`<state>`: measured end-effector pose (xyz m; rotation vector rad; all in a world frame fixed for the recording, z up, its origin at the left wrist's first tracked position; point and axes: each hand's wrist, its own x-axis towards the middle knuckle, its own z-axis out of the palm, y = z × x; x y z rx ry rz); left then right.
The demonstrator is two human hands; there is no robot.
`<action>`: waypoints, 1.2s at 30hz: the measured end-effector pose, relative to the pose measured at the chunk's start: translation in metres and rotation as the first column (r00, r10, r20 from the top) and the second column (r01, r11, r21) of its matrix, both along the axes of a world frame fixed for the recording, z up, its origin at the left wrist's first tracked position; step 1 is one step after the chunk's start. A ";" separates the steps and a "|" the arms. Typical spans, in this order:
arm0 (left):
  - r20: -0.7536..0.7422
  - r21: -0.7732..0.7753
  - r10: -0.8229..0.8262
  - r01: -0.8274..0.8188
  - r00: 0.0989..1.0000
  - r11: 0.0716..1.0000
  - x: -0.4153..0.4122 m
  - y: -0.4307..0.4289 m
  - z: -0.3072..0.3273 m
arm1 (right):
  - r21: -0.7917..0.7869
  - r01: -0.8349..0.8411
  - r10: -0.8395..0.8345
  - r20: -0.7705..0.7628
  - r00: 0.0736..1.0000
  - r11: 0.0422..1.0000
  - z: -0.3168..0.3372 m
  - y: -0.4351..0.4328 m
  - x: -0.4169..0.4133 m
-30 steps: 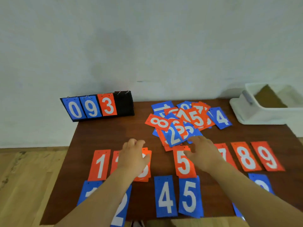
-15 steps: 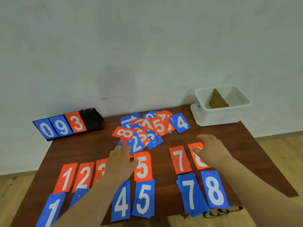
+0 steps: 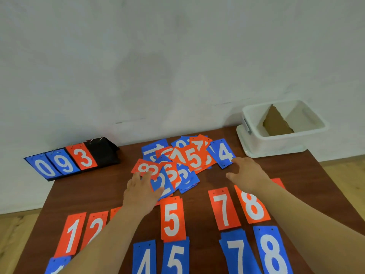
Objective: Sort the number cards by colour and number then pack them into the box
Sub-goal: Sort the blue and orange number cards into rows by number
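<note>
A brown table [image 3: 83, 194] fills the lower view, against a pale wall. At its far right corner stands the white box [image 3: 276, 144], open, with a brown cardboard divider [image 3: 276, 123] upright inside and no cards visible in it. At the far left sits a black flip scoreboard [image 3: 65, 163] showing 0, 9, 3.

A loose pile [image 3: 189, 159] of mixed orange and blue number cards lies at the far middle. Nearer, the orange row [image 3: 172, 219] shows 1, 2, 5, 7 and 8, and the blue row [image 3: 175, 258] at the near edge shows 4, 5, 7 and 8; both forearms cover other cards.

The left hand [image 3: 141, 191] lies flat on the pile's near left edge, fingers straight over the loose orange 8 [image 3: 147, 168], thumb on the loose blue 2 [image 3: 161, 181]; it seems to press rather than pinch. The right hand [image 3: 248, 173] is spread and holds nothing, its fingertips at the near corner of the loose blue 4 [image 3: 223, 153] on the pile's right side.
</note>
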<state>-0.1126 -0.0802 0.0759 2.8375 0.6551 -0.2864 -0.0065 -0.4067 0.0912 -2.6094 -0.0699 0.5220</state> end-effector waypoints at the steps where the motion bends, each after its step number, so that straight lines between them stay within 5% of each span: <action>1: -0.012 -0.004 0.015 -0.015 1.000 1.000 0.010 0.005 -0.007 | 0.010 0.015 -0.015 -0.018 1.000 1.000 -0.007 0.005 0.011; 16: -0.239 -0.027 0.207 -0.220 0.949 0.975 0.103 0.046 -0.122 | -0.188 0.202 -0.207 -0.007 0.978 0.961 -0.133 0.054 0.129; 21: -0.187 -0.043 0.109 -0.119 0.976 0.992 0.093 0.046 -0.127 | -0.061 0.344 -0.346 -0.038 0.937 0.937 -0.136 0.052 0.137; 28: -0.073 -0.053 0.087 -0.091 0.994 0.994 0.097 0.049 -0.135 | 0.211 0.343 -0.371 0.107 0.922 0.915 -0.127 0.048 0.121; 36: 0.091 -0.271 0.219 -0.187 0.972 0.944 0.109 0.040 -0.126 | 0.504 0.405 -0.449 -0.037 0.893 0.763 -0.105 0.086 0.109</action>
